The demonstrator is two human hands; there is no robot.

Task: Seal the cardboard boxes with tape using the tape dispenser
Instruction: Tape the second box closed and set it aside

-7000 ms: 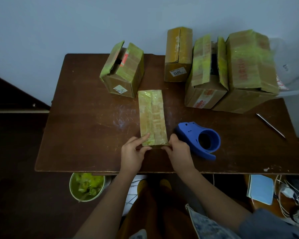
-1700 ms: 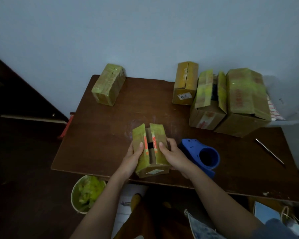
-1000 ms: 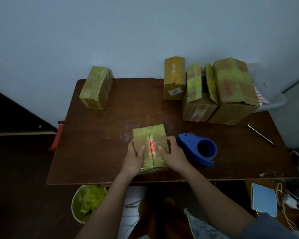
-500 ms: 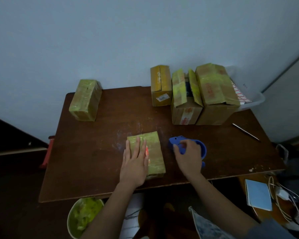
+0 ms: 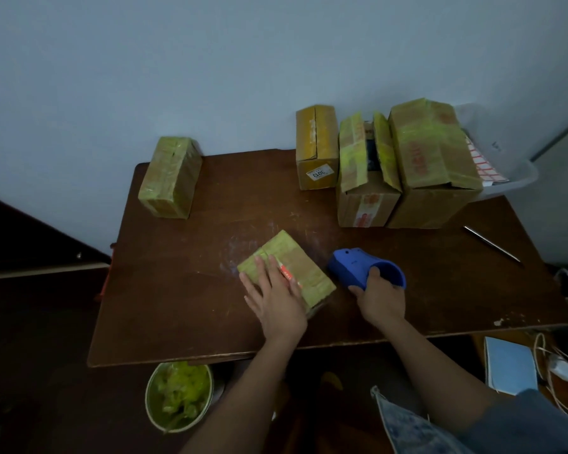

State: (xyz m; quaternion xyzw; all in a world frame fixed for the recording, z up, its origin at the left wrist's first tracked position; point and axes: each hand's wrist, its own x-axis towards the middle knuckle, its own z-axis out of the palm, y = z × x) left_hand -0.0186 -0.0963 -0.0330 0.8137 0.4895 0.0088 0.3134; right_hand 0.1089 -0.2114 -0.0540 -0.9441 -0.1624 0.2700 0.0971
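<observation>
A small cardboard box (image 5: 304, 268) with yellowish tape and a red label strip lies near the front middle of the brown table (image 5: 191, 290). My left hand (image 5: 274, 298) presses flat on its top, fingers straight, holding the flaps down. To its right sits the blue tape dispenser (image 5: 353, 265). My right hand (image 5: 379, 298) grips the dispenser's near end, fingers curled round its ring. A taped box (image 5: 170, 176) stands at the back left corner.
Three more boxes stand at the back right: a narrow one (image 5: 316, 147), one with raised flaps (image 5: 366, 178) and a large one (image 5: 432, 158). A metal pen (image 5: 491, 244) lies at the right. A clear tub (image 5: 512, 173) is behind them. A bin (image 5: 178, 394) stands below the table's front edge.
The flaps were shut with both hands. My left hand went flat on the box top. My right hand left the box and now grips the dispenser. The box has turned slightly.
</observation>
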